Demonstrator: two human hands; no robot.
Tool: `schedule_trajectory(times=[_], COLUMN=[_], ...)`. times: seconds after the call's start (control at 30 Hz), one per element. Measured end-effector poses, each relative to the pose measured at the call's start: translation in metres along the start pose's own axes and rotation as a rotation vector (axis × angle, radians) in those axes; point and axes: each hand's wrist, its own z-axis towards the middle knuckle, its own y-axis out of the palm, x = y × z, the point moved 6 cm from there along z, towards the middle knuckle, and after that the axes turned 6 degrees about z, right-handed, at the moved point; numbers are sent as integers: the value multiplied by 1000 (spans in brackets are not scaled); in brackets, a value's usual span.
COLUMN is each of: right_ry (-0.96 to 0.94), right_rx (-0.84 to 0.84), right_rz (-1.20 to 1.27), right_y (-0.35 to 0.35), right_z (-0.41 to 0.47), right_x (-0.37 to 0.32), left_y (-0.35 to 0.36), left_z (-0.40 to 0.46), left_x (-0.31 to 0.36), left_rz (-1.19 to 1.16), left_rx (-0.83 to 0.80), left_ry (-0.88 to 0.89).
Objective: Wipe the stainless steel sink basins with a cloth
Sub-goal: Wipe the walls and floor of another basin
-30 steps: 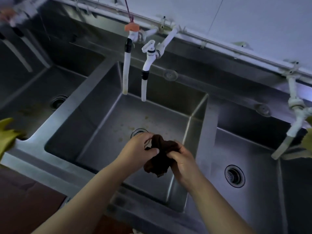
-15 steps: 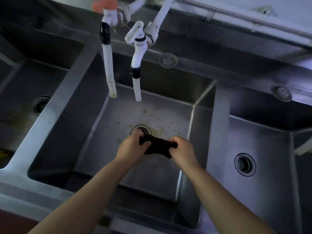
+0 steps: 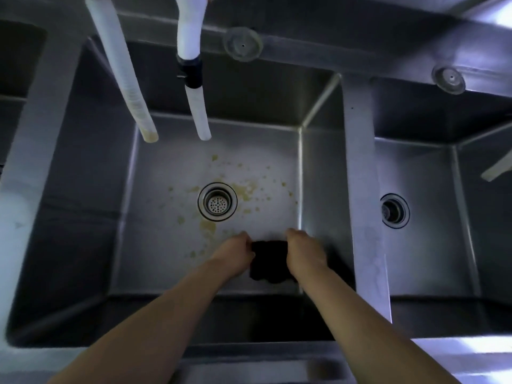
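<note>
A dark cloth point(image 3: 268, 260) hangs stretched between my two hands, low inside the middle stainless steel basin point(image 3: 155, 245) near its front right corner. My left hand point(image 3: 235, 252) grips the cloth's left edge and my right hand point(image 3: 303, 250) grips its right edge. Yellowish stains point(image 3: 246, 189) speckle the basin floor around the round drain strainer point(image 3: 217, 201). Whether the cloth touches the floor I cannot tell.
Two white hoses point(image 3: 133, 87) point(image 3: 195, 98) hang from above into the back of the middle basin. A steel divider point(image 3: 360, 189) separates it from the right basin with its own drain point(image 3: 394, 210). Another basin lies at the far left point(image 3: 13, 79). Two round plugs point(image 3: 242, 47) point(image 3: 448, 79) sit on the back ledge.
Both hands have carried the cloth down and forward, deep into the middle basin. The bunched cloth is now spread between them. My head has leaned closer over the sink.
</note>
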Motion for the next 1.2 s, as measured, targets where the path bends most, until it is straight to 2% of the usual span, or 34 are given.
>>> schedule_trajectory(times=[0.1,0.23,0.33,0.43,0.53,0.7,0.8,0.93,1.07,1.2], right_ry=[7,56,43,15,126,359,516,760,735,731], right_rx=[86,-98,-235,-257,-215,-107,-123,-163,6,153], right_rz=[68,195,143,71,60,249,401,518,411,451], right_y=[8,43,78,99,113,121,147,188,175,160], right_z=[10,19,27,47,70,91,72,32,44,66], right_x=[5,9,10,12,10,-6,-8,-7,-6,-12], left_y=[-8,-33,-43,-43,-42,-36,-34,-35,-34,-37], left_z=[11,10,6,9,16,28,35,41,43,44], left_x=[-10,-34,-49,-58,-66,-77,-81,-91,-101,-110], left_rz=[-14,160,417,641,695,749,781,819,874,939], left_rx=[34,128,152,141,184,218,200,166,159,164], left_ry=[-3,20,45,95,129,175,209,169,130,56])
